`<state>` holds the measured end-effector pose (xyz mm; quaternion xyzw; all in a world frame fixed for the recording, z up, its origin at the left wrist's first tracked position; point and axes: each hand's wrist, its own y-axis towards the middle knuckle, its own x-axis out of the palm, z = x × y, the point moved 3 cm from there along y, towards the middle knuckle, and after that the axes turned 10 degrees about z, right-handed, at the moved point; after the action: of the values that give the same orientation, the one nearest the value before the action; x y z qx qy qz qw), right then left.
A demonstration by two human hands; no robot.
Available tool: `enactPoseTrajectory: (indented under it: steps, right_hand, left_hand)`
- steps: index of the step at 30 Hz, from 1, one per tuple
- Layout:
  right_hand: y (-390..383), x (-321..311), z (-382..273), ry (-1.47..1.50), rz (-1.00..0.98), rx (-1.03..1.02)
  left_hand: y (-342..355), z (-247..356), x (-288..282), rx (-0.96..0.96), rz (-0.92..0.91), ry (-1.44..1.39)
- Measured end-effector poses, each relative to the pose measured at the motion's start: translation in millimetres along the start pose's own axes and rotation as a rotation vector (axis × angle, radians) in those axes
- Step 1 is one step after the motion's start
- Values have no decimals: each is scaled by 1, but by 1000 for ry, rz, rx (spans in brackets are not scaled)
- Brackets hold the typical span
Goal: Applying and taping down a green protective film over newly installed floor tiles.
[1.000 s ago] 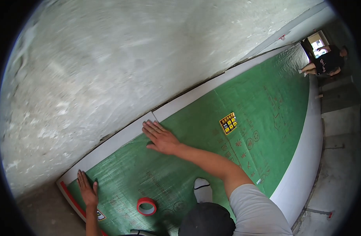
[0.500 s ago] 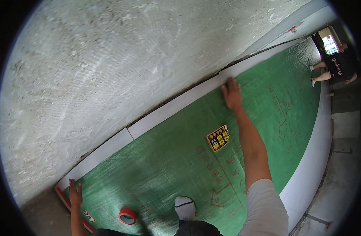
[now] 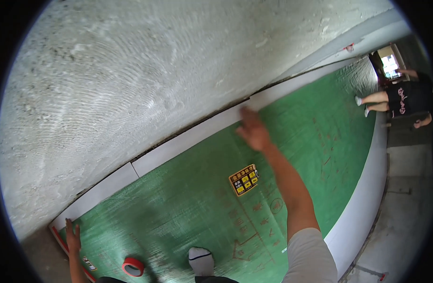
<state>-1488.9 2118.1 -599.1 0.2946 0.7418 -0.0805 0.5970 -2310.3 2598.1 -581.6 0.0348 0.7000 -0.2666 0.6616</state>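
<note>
Since half a second ago, our right hand [image 3: 253,131] has slid a little leftward along the edge of the green sheet [image 3: 179,203], back past the step in the white strip [image 3: 193,138]. It is blurred; its fingers look spread and seem to hold nothing, and we cannot tell whether it presses on the sheet. Our left hand [image 3: 73,237] lies at the sheet's far left corner, fingers extended and gripping nothing.

Around our hands, the sheet lies spread over most of the floor. As we judge it, the laying out is largely done: the sheet is down and fairly flat, with red edging [image 3: 61,238] along its left end. We see no such edging along the wall side, where the white strip shows, nor beside the white band [image 3: 353,226] on the right.

We count two bare hands, one sheet, one roll of red tape [image 3: 131,261] lying loose on it, one yellow-and-black label [image 3: 245,180], one small pale label [image 3: 89,263] and one socked foot [image 3: 201,262]. Farther out are one rough grey wall [image 3: 146,80], one co-worker [image 3: 408,98] and one bright window [image 3: 391,66].
</note>
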Motion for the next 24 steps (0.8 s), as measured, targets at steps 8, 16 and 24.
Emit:
enactPoseTrajectory:
  steps: [8, 16, 24]
  right_hand:
    - [-18, -22, -20, 7, -4, -18]
    - [2, -10, -1, -51, 25, -147]
    - [25, -67, 95, -385, 164, 498]
  left_hand:
    - [-5, 7, 10, -58, 47, -96]
    - [-16, 7, -16, -26, 81, 44]
    - [-57, -21, -26, 117, 291, 88]
